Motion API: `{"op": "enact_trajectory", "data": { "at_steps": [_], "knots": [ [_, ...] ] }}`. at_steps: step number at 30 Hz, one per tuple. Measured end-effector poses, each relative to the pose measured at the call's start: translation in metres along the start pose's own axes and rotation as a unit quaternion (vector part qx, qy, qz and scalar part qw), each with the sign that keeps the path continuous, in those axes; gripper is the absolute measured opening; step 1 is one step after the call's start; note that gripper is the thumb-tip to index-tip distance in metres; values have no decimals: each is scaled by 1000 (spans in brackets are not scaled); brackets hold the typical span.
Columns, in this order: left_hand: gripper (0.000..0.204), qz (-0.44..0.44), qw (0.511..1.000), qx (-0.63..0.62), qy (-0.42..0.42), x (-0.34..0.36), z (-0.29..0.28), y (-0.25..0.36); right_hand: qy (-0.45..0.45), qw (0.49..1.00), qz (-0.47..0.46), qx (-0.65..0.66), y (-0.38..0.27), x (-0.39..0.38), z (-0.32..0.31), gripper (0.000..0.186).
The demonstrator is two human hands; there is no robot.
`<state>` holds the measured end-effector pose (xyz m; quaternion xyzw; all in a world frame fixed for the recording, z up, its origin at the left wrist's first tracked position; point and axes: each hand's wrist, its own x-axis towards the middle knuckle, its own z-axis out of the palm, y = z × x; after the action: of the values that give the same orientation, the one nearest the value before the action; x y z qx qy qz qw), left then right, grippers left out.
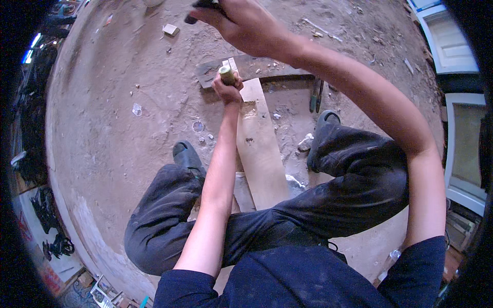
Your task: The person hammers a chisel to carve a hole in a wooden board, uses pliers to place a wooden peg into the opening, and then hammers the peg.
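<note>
My left hand (229,91) is closed round a pale yellow-green handle (226,75), seen end-on, at the upper end of a long pale wooden board (262,149). The board has a rough cut recess (250,107) and lies between my legs. My right hand (233,28), raised at the top of the picture, grips a black tool (197,10), mostly hidden or cut off. A weathered plank (208,76) lies crosswise at the board's far end.
Dark and green-handled tools (314,100) lie beside the crosswise plank. Small debris and a wood block (171,30) are scattered on the dusty floor. Framed panels (462,154) stand at the right, and dark clutter (38,102) lines the left.
</note>
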<state>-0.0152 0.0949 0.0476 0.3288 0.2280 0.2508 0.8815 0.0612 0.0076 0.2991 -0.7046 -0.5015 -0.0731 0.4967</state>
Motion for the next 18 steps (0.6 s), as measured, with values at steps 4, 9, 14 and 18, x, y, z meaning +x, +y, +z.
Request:
{"op": "enact_trajectory", "data": {
  "at_steps": [4,9,14,18],
  "knots": [
    [38,9,999,10,-38,-3,10,-9,-312,922,149,-175,30,-51,7,24],
    [27,171,940,282,92,0,-9,-2,-420,871,212,-142,33,-82,11,28],
    [50,34,995,62,-72,2,-6,10,-270,932,214,-112,46,-72,-11,29],
    [56,139,979,95,-119,-7,1,14,-209,949,216,-95,58,-72,-26,30]
  ]
}}
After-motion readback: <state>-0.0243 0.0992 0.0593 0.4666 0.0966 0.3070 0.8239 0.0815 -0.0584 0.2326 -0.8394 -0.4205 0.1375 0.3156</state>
